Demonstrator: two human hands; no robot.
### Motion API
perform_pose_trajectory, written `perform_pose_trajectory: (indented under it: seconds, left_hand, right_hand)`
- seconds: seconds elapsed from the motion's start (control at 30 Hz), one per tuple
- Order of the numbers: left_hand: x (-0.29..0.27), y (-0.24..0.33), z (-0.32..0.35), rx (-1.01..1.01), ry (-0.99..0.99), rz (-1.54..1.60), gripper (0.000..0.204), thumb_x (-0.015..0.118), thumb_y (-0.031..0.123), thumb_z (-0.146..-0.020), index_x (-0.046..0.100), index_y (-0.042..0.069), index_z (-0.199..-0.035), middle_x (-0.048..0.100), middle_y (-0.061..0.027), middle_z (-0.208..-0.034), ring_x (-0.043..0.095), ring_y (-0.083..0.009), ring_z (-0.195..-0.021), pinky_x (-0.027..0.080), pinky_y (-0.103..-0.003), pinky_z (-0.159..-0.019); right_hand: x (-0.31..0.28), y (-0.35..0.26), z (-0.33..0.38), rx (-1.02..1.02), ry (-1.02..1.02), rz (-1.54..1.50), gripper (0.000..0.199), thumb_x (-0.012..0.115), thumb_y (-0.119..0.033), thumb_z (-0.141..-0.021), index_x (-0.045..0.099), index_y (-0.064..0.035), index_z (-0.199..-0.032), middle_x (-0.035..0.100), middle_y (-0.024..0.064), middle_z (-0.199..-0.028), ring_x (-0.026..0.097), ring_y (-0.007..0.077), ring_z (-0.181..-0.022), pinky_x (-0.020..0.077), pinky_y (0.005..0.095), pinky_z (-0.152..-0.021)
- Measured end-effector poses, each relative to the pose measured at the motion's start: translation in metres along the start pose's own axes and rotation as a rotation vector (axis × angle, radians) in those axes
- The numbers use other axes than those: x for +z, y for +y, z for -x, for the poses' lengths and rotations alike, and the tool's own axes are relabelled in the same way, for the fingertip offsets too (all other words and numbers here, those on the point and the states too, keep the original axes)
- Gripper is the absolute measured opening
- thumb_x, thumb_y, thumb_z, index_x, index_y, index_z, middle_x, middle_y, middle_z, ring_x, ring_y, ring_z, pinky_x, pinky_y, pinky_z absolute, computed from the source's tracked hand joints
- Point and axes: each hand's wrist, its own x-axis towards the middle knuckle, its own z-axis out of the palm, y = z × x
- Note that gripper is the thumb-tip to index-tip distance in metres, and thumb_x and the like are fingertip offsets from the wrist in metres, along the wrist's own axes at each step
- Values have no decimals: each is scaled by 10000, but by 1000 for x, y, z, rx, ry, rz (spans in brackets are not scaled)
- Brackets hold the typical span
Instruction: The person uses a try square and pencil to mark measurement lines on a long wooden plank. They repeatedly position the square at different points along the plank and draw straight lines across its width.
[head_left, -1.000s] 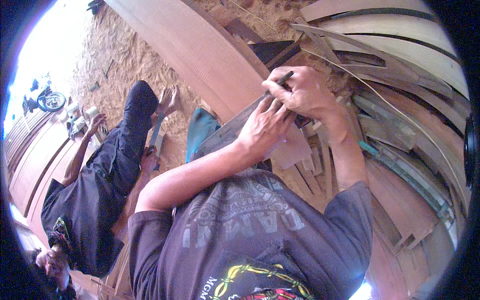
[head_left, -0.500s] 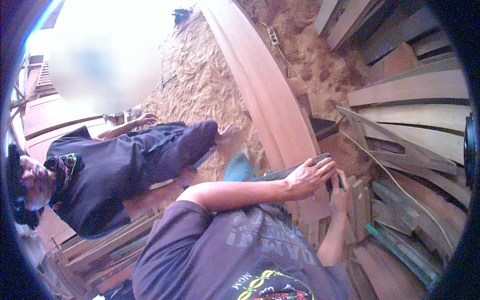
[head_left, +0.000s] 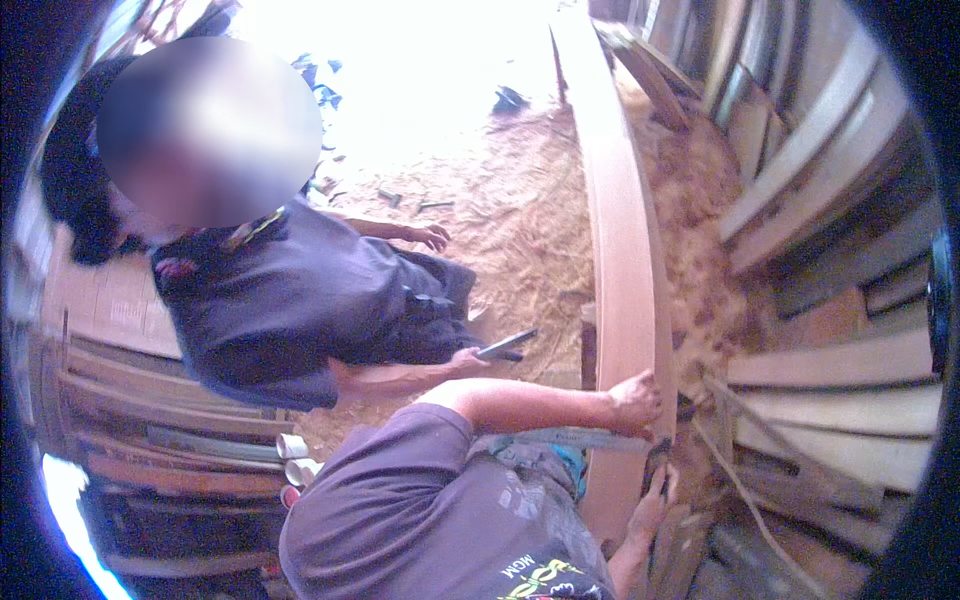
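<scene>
A long reddish wooden board (head_left: 625,250) runs away from me, raised above the shaving-covered floor. Across its near end lies a pale, flat metal blade (head_left: 585,438), apparently part of a try square. My right hand (head_left: 655,492) is closed around the dark piece at the blade's right end, against the board's right edge. Just beyond the blade, my left hand (head_left: 636,402) rests over the board with its fingers drawn together. Whatever it may pinch is too small to make out.
A co-worker (head_left: 320,300) stands at the left, one hand holding a long grey bar-like tool (head_left: 507,345). Stacked timber (head_left: 180,475) and white cups (head_left: 291,447) are at lower left. More planks (head_left: 830,370) line the right side, with a pale cable (head_left: 740,490) near them.
My view has turned, so the board now points nearly straight ahead. My left hand has gone from lying flat on the blade to closed fingers beyond it. The co-worker now holds a tool.
</scene>
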Motion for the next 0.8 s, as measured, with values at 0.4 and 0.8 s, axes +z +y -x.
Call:
perform_pose_trajectory:
  seconds: [0.4, 0.8]
  left_hand:
    - [4, 8, 58, -73, 624, 547, 507, 666, 500, -971, 696, 40, -1181, 700, -217, -1166, 674, -444, -1077, 525, -534, -954]
    - [-2, 20, 138, -325, 390, 1753, 656, 676, 619, -983, 715, 35, -1280, 722, -69, -1223, 653, -195, -1176, 569, -381, -902]
  right_hand:
    - [4, 3, -1, 81, 126, -341, 242, 579, -248, -1081, 631, -53, -1215, 705, 71, -1099, 613, 199, -944, 489, 341, -838]
    - [122, -106, 15, -702, 10, 193, 312, 597, -241, -1063, 617, -11, -1272, 719, 176, -1119, 712, 280, -979, 557, 400, -897]
